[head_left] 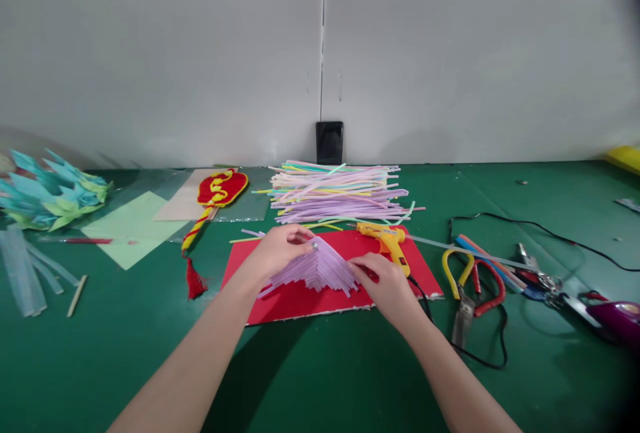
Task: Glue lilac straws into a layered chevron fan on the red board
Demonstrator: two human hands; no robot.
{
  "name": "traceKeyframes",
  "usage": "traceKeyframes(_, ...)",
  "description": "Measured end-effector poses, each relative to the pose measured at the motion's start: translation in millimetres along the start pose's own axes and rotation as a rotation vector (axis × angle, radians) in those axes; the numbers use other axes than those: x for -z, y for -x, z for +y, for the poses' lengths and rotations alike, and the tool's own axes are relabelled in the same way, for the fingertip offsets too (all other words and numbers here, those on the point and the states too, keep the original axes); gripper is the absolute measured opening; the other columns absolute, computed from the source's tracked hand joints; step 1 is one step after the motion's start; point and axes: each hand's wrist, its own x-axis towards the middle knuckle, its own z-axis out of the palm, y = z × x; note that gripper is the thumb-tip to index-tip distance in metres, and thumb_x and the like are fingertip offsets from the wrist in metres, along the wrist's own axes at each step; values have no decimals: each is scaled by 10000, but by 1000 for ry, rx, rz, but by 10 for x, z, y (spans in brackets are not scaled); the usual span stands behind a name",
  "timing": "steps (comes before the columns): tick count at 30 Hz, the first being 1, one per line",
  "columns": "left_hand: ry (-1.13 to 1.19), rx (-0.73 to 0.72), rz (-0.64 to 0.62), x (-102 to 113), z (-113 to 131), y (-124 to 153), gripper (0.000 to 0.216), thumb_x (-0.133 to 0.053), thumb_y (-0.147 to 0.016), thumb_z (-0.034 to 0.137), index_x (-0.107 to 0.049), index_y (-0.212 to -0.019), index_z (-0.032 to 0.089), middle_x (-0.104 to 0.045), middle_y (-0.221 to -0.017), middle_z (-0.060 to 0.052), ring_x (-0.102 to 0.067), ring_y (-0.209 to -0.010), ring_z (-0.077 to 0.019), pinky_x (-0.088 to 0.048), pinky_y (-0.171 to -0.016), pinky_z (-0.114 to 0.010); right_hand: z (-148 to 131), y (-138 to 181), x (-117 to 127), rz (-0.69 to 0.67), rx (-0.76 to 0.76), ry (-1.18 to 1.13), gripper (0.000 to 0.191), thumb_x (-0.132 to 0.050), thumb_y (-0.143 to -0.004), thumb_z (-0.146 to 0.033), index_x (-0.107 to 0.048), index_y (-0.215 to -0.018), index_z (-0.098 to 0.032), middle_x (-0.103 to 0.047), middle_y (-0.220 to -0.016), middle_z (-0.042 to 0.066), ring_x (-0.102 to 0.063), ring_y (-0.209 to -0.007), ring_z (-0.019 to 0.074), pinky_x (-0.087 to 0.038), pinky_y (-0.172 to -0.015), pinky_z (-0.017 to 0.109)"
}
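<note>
Left hand (pixel 286 247) pinches the lilac, chevron-shaped pipe-cleaner piece (pixel 318 269) near its peak; right hand (pixel 384 281) (grip unclear) should steady its edge.

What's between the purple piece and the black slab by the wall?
In the head view: the far edge of the red board, then loose pipe cleaners, then their pile.
</note>
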Motion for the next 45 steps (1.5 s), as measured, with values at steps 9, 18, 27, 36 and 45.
traceKeyframes(9, 24, 9, 5, 7, -47, -29, 196, -637, -693, 317, -651, -824, 171, -702, -846, -56, -637, -846, -218, -450, -759, -317, 11, -9, -8, 9, 8, 20, 169, -527, -862, -286, -683, -856, -220, -700, -834, 53, -639, -785, 190, -512, -726, 319)
traceKeyframes(18, 10, -29, 26, -1, -81, -43, 210, -619, -714, 334, -646, -843, 170, -706, -886, -66, -636, -864, -230, -452, -784, -333, 8, -2, -17, 17, 9, 21, 145, -545, -851, -264, -682, -842, -217, -699, -816, 40, -640, -772, 178, -513, -708, 301)
traceKeyframes(27, 11, -12, 34, -4, -79, -40, 206, -619, -709, 325, -651, -846, 174, -707, -849, -53, -646, -850, -228, -457, -753, -319, 22, -5, -27, -4, 2, 20, 156, -537, -855, -271, -684, -844, -219, -698, -827, 51, -638, -786, 194, -514, -725, 325)
traceKeyframes(36, 23, -8, 37, -9, -41, -20, 178, -616, -710, 286, -649, -841, 172, -696, -817, -47, -639, -820, -210, -446, -730, -301, 22, -1, -21, -29, -16, 12, 134, -550, -852, -242, -681, -850, -216, -692, -839, 43, -630, -805, 189, -505, -748, 324)
traceKeyframes(45, 12, 0, 38, -17, -54, -40, 182, -599, -703, 273, -639, -846, 167, -691, -821, -47, -638, -832, -216, -451, -745, -314, 18, 1, -23, -33, -26, 8, 132, -550, -855, -243, -677, -850, -207, -688, -836, 44, -624, -804, 188, -497, -746, 321)
